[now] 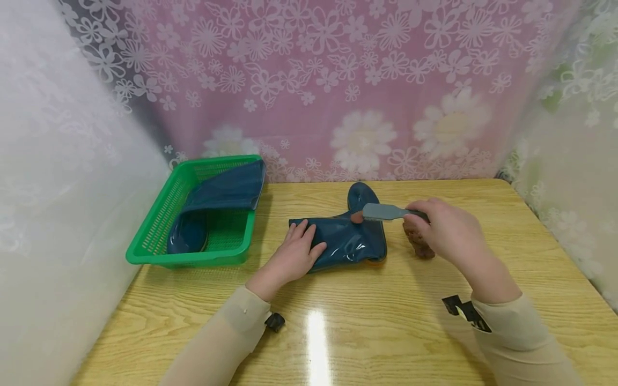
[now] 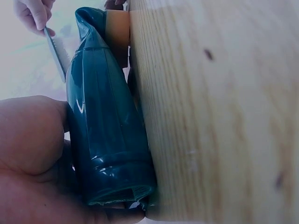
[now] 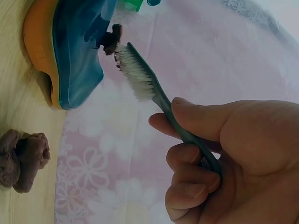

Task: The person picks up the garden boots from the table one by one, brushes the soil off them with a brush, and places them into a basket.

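Note:
A dark blue rubber boot [image 1: 338, 241] with an orange-brown sole lies on its side on the table, its opening to the left. My left hand [image 1: 292, 254] rests on the shaft near that opening, fingers spread over it. Above the foot part, my right hand [image 1: 449, 230] grips a grey-green brush [image 3: 161, 100] by its handle, white bristles facing the boot. A brown, mud-like lump [image 3: 112, 39] sits between the bristle tip and the boot in the right wrist view. Whether it clings to the boot, the bristles or both, I cannot tell.
Left of the boot stands a green plastic basket [image 1: 203, 262] with another blue boot [image 1: 222, 187] in it. A brown lumpy clump [image 1: 419, 241] lies on the wooden table [image 1: 386, 321] under my right hand. Behind the table hangs a pink flowered curtain [image 1: 309, 96].

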A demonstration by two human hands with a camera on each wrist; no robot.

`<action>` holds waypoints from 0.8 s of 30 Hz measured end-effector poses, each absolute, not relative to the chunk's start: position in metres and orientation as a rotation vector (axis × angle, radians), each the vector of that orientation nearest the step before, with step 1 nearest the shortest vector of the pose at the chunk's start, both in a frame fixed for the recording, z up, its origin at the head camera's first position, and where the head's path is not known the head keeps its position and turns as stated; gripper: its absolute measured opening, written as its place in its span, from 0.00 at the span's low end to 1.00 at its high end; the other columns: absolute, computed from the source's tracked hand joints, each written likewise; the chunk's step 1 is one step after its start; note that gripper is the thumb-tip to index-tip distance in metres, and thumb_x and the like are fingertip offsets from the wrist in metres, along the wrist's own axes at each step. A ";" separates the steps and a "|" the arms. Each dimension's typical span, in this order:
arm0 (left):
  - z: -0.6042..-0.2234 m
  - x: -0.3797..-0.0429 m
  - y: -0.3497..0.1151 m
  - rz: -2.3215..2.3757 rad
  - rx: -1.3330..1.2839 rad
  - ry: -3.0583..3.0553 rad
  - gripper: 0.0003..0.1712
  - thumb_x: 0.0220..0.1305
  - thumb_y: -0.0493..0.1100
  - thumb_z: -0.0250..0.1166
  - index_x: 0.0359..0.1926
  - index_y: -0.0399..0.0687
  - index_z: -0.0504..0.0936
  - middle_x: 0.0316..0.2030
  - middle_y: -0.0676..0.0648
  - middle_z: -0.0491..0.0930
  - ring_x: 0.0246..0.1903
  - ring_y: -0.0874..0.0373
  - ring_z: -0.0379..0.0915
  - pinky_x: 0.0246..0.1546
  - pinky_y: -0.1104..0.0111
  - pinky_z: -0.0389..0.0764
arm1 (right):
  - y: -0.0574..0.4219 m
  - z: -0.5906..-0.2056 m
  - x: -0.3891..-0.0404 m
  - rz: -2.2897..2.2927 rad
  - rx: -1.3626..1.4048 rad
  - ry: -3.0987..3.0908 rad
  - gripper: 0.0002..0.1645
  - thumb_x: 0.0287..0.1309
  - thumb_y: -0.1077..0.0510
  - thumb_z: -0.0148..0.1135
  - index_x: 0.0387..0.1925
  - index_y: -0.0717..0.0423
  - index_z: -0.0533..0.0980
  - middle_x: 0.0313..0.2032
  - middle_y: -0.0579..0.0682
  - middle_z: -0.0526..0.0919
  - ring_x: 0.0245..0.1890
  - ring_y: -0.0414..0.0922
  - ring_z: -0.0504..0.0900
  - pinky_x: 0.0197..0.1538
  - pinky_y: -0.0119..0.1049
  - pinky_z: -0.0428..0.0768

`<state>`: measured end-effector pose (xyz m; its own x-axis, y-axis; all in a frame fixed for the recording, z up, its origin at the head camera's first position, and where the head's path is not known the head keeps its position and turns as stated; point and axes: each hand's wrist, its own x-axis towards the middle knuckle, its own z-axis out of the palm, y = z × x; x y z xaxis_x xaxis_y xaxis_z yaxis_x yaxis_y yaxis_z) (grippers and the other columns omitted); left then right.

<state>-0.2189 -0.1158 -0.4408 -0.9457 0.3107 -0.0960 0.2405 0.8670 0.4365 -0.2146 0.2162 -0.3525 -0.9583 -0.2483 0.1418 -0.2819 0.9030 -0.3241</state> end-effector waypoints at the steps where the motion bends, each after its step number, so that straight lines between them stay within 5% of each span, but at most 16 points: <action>1: -0.441 -0.219 -0.116 0.640 0.425 2.874 0.41 0.90 0.60 0.50 0.88 0.40 0.57 0.88 0.36 0.47 0.87 0.35 0.36 0.84 0.45 0.47 | 0.219 -0.352 -0.215 0.527 0.415 -2.979 0.18 0.83 0.47 0.63 0.59 0.54 0.87 0.50 0.60 0.87 0.37 0.54 0.83 0.34 0.53 0.79; 4: -0.441 -0.219 -0.116 0.639 0.422 2.875 0.41 0.90 0.60 0.50 0.88 0.40 0.57 0.88 0.36 0.47 0.87 0.35 0.36 0.84 0.45 0.48 | 0.225 -0.349 -0.215 0.531 0.401 -2.995 0.20 0.84 0.47 0.62 0.62 0.55 0.86 0.53 0.63 0.87 0.35 0.53 0.81 0.31 0.49 0.75; 9: -0.443 -0.220 -0.117 0.633 0.420 2.880 0.41 0.90 0.60 0.50 0.88 0.40 0.57 0.88 0.36 0.47 0.87 0.35 0.36 0.84 0.45 0.47 | 0.221 -0.348 -0.212 0.522 0.380 -2.949 0.26 0.86 0.46 0.59 0.69 0.58 0.82 0.57 0.67 0.86 0.41 0.60 0.85 0.36 0.56 0.80; 12: -0.443 -0.220 -0.117 0.630 0.421 2.879 0.41 0.90 0.60 0.50 0.88 0.40 0.57 0.88 0.36 0.47 0.87 0.35 0.36 0.84 0.45 0.47 | 0.207 -0.352 -0.211 0.522 0.407 -2.909 0.25 0.85 0.46 0.60 0.68 0.58 0.83 0.54 0.65 0.86 0.43 0.61 0.85 0.40 0.59 0.81; 17: -0.444 -0.220 -0.117 0.631 0.425 2.883 0.41 0.90 0.60 0.50 0.88 0.40 0.57 0.88 0.36 0.48 0.87 0.36 0.36 0.84 0.46 0.46 | 0.184 -0.366 -0.210 0.504 0.476 -2.884 0.21 0.83 0.48 0.63 0.63 0.57 0.86 0.42 0.56 0.84 0.31 0.52 0.77 0.34 0.48 0.76; 24: -0.443 -0.220 -0.117 0.632 0.432 2.883 0.41 0.90 0.60 0.50 0.88 0.40 0.57 0.88 0.36 0.48 0.87 0.36 0.36 0.84 0.46 0.46 | 0.181 -0.374 -0.212 0.477 0.473 -2.898 0.19 0.83 0.50 0.65 0.62 0.57 0.86 0.42 0.55 0.84 0.30 0.50 0.78 0.33 0.47 0.77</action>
